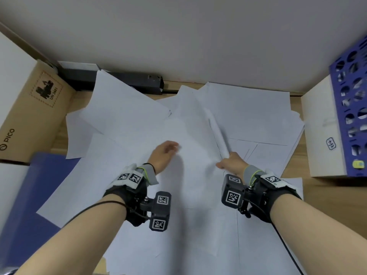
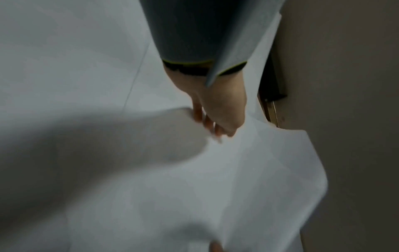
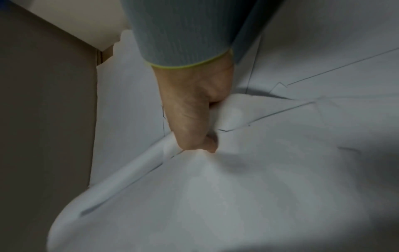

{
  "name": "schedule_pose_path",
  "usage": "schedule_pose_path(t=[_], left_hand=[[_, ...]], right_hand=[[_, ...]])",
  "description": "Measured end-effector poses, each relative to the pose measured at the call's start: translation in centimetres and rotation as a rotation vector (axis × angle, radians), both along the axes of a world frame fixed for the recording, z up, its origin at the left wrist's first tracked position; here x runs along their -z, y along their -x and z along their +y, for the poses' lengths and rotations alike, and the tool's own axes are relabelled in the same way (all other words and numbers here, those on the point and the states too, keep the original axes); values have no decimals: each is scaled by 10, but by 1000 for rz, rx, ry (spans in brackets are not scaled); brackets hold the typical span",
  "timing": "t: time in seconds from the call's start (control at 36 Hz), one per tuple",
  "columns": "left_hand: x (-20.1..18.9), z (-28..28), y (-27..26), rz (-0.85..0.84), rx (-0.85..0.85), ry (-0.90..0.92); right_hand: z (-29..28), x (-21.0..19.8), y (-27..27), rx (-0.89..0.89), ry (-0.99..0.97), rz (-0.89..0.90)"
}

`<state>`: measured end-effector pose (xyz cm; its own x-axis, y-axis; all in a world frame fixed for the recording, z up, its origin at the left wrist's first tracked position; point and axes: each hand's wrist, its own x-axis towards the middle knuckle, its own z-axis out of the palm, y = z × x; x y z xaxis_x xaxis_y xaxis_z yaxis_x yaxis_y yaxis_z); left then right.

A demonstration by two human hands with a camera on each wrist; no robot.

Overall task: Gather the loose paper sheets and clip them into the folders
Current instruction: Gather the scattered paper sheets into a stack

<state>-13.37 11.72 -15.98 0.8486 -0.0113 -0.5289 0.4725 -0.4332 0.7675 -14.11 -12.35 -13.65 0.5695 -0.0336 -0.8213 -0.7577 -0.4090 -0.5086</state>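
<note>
Thumb pinching paper sheet (image 3: 237,187) shows only from right wrist.

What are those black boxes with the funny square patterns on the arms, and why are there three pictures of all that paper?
Those black boxes are small cameras strapped to a person's wrists. No robot here, just two bare hands. The big picture comes from a camera worn on the head, looking down. The other two come from the wrist cameras, looking along each hand.

On the wooden desk lie many loose white paper sheets, overlapping in a messy spread. A dark blue folder peeks out from under them at the left, beside a brown cardboard box. A blue holder with round holes stands at the right.

The right hand has its grip closed on the edge of one white sheet, lifting and bending it. The left hand reaches under that sheet's other side; how its fingers lie is too blurred to tell.
</note>
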Motion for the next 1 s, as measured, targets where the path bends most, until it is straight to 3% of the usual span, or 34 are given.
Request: schedule_pose_path(t=[0.08, 0.14, 0.22, 0.31, 0.47, 0.56, 0.64, 0.72, 0.83, 1.0], left_hand=[[2, 42, 0, -125, -90, -325], [2, 62, 5, -60, -162, -441], [-1, 84, 14, 88, -233, -292], [-3, 96, 21, 175, -93, -193], [-7, 96, 37, 156, 73, -31], [-7, 101, 43, 133, 202, -88], [-8, 105, 48, 84, 354, -179], [-12, 110, 50, 18, 413, -202], [-16, 114, 47, -36, 338, -212], [-12, 112, 56, -49, 95, -153]], right_hand=[[0, -6, 7, 25, 29, -51], [-5, -7, 12, 61, 33, -68], [-7, -17, 19, 182, 34, -100], [-6, -35, 30, 375, -1, -162], [-3, -44, 45, 638, 1, -257], [5, -46, 55, 691, 44, -275], [12, -48, 67, 689, 50, -219], [23, -60, 83, 576, 50, -129], [29, -69, 98, 393, 27, -44], [28, -73, 121, 422, 70, -40]])
